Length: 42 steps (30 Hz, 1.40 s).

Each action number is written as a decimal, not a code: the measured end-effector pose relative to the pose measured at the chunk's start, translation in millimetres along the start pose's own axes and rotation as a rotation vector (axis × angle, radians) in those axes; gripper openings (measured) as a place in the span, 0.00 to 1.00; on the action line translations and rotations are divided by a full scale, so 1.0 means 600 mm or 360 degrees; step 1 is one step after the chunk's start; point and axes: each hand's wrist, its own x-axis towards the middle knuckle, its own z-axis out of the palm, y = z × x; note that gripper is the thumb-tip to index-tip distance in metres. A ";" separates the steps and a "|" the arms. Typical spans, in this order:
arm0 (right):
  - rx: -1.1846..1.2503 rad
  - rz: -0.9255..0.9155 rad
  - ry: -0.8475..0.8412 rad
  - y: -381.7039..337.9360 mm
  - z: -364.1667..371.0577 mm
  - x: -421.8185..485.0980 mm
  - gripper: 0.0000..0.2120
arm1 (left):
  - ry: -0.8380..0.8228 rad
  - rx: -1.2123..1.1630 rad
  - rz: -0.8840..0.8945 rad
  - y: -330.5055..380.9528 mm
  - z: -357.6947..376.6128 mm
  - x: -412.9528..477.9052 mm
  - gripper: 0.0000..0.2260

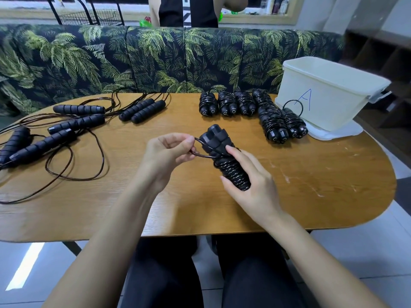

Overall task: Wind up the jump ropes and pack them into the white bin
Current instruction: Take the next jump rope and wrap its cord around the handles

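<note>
Black cord (231,172) is nearly all wound on this one, so I'd call it the tail end of the winding step for the current bundle (219,141). My right hand (251,187) is curled round the lower half of it, fingers over the coils, holding the two handles together and tilted up off the table (311,178). My left hand (169,154) pinches the last loop (201,155), which sticks out on the left side of the bundle near its upper end, just beside the right fingertips. Next move, as I read it, is tucking or cinching that loop under a coil so nothing springs loose. That wants a firm right-hand hold while the left does the fiddly bit. After that it can join the finished bundles (226,104) lying at the far right of the table, the nearest ones right up against the white bin (322,94). Bin's well apart from both hands, and from this angle I can't see whether anything's inside. Loose ropes (75,124) lie on the left, so plenty left to do.
</note>
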 end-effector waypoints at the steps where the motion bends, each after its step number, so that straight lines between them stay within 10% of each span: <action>1: -0.0003 -0.0022 0.0019 0.000 -0.001 -0.001 0.27 | -0.0001 0.0019 0.0067 0.003 0.001 -0.001 0.02; 7: -0.0170 -0.0165 0.0047 -0.006 -0.003 0.000 0.27 | 0.0126 0.0159 0.0469 0.014 0.009 -0.005 0.02; 13: -0.0373 -0.0355 0.0149 -0.003 -0.003 0.000 0.24 | -0.0155 0.0073 -0.0217 0.027 -0.012 0.009 0.10; 29: -0.0323 -0.0356 0.0191 -0.012 0.001 0.001 0.24 | -0.0363 -0.0692 -0.0948 -0.026 0.006 0.002 0.03; 36: -0.0651 0.0040 0.0074 -0.033 0.023 0.016 0.29 | 0.0115 0.0669 0.0216 -0.047 0.019 0.026 0.10; 42: -0.0909 -0.0004 0.0099 -0.027 0.036 0.011 0.30 | 0.0140 0.0310 0.0177 -0.037 0.027 0.009 0.10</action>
